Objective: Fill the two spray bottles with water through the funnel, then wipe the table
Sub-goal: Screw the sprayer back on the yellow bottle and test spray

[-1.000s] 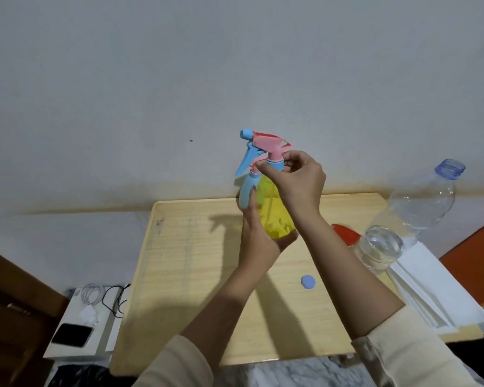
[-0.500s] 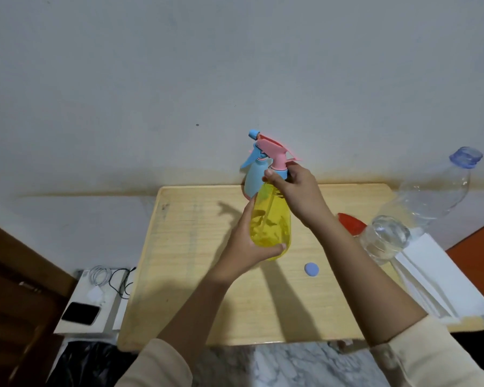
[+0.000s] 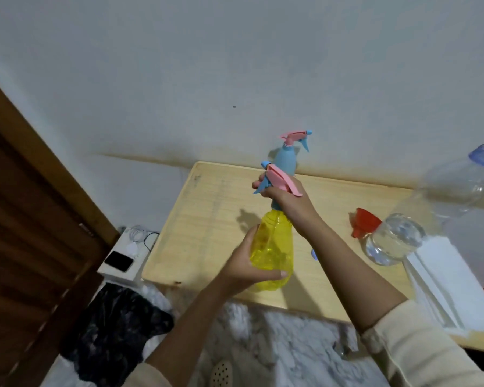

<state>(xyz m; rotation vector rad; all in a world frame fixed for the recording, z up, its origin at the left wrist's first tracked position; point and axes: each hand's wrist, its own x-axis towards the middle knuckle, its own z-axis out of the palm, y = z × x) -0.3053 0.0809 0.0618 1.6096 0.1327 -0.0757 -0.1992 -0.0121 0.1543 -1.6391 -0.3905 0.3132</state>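
Note:
A yellow spray bottle (image 3: 274, 247) is held up over the wooden table (image 3: 207, 227), near its front edge. My left hand (image 3: 243, 272) grips its body from below. My right hand (image 3: 288, 199) grips its pink and blue spray head (image 3: 280, 180) at the neck. A blue spray bottle (image 3: 287, 160) with a pink trigger stands upright at the table's far edge by the wall. A red funnel (image 3: 363, 222) lies on the table to the right, next to a large clear water bottle (image 3: 419, 219) with a blue cap.
White folded paper (image 3: 453, 283) lies at the table's right end. A small blue cap (image 3: 314, 254) peeks out beside my right forearm. Left of the table sit a phone (image 3: 118, 261) and cables (image 3: 140, 236). A dark cloth (image 3: 118, 328) lies on the marble floor.
My view has swung left and tilted. The yellow bottle has come lower and nearer to the table's front edge, away from the blue bottle, with both hands still holding it.

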